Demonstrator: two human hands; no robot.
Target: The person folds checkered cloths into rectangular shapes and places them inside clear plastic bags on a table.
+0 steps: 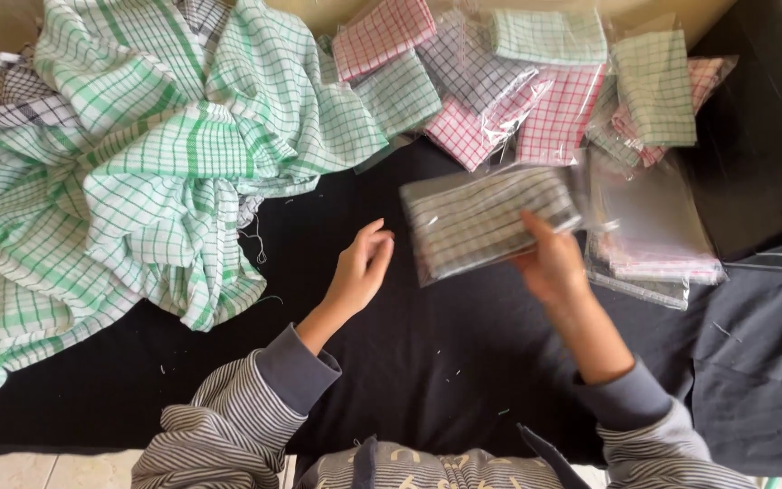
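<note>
Right hand (549,263) pinches a bagged grey-checked cloth (491,222) above the black table (427,362); left hand (359,267) hovers empty, fingers loosely together — bagged cloths (536,81) piled far right, loose green heap (156,163) left unpacked — roughly midway

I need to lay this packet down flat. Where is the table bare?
Bare black cloth lies between the left hand and right hand, and toward the body. The right hand holds the bagged grey cloth. Crowded: loose green checked cloths at left, bagged cloths along the far edge, empty bags at right.
</note>
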